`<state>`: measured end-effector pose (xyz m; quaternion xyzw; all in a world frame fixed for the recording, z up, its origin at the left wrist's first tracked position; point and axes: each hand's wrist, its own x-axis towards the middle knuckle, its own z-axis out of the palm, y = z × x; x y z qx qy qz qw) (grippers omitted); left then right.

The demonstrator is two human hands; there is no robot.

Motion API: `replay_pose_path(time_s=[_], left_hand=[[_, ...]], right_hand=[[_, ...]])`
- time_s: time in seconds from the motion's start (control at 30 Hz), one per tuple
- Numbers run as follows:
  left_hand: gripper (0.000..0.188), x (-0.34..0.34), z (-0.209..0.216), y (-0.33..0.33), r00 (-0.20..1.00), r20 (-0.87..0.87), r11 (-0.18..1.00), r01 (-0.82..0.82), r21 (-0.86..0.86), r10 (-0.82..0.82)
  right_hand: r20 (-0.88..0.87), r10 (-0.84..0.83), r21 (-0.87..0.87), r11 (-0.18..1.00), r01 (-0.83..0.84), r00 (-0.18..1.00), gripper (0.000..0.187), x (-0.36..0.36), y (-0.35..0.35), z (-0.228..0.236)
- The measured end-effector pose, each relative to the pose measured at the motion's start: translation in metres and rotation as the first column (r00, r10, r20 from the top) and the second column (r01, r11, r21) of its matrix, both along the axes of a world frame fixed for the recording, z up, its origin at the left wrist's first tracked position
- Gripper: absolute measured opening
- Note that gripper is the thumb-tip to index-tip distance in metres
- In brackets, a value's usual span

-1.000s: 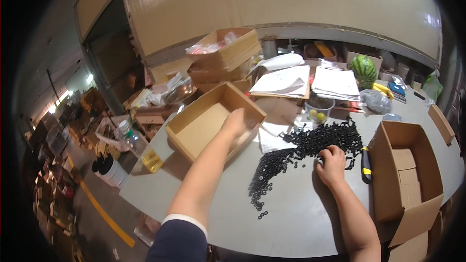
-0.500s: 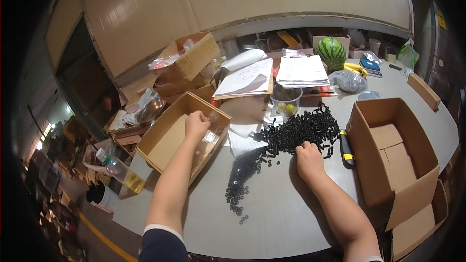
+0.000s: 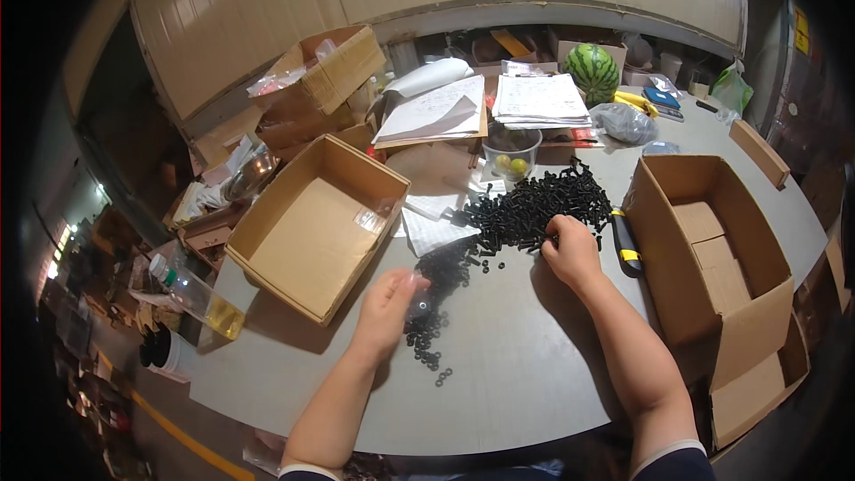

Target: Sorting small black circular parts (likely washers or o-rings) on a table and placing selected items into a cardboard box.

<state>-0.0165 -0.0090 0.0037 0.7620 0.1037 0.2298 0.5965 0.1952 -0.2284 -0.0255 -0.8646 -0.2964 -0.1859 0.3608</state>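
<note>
Over the left side of a patch of black washers or nuts [image 3: 434,338], my left hand [image 3: 385,313] is closed, its fingertips pinching the edge of a clear plastic bag [image 3: 420,305]. The film is hazy and hard to trace over the small parts. My right hand [image 3: 573,251] is at the near edge of a heap of black bolts [image 3: 534,205], fingers curled together; what they hold is hidden. A shallow cardboard box [image 3: 298,240] to the left has a small clear bag [image 3: 367,218] lying in it.
A deep cardboard box [image 3: 663,249] stands at the right, beside a yellow-and-black handled tool [image 3: 628,245]. Farther back are paper stacks [image 3: 539,100], a tub of fruit [image 3: 510,156], a watermelon [image 3: 591,71] and a grey plastic bag [image 3: 627,123]. A bottle [image 3: 200,298] lies tilted at the left table edge.
My left hand has come out of the shallow box, toward me and right, to the washers. My right hand stays by the bolts. The whole view has shifted slightly.
</note>
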Motion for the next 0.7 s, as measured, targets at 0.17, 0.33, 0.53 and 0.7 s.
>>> replay_pose_path(time_s=[0.17, 0.33, 0.53, 0.7], left_hand=[[0.018, -0.006, 0.000, -0.007, 0.990, -0.137, 0.999, 0.035, -0.010, -0.036], [0.013, -0.010, 0.002, -0.012, 0.972, -0.232, 1.000, 0.017, -0.009, -0.018], [0.011, -0.009, 0.008, -0.023, 0.987, -0.156, 0.976, 0.009, 0.216, 0.025], [0.012, -0.009, 0.002, -0.023, 0.999, -0.017, 0.928, -0.037, 0.370, 0.047]], right_hand=[[0.294, 0.149, -0.301, 0.952, -0.056, 0.944, 0.006, -0.004, 0.001, -0.007], [0.466, 0.145, -0.483, 0.868, 0.114, 0.873, 0.004, -0.023, 0.014, -0.005], [0.447, 0.171, -0.572, 0.810, 0.133, 0.878, 0.007, -0.037, 0.013, 0.000], [0.421, 0.247, -0.583, 0.810, 0.052, 0.873, 0.005, -0.055, 0.021, 0.000]])
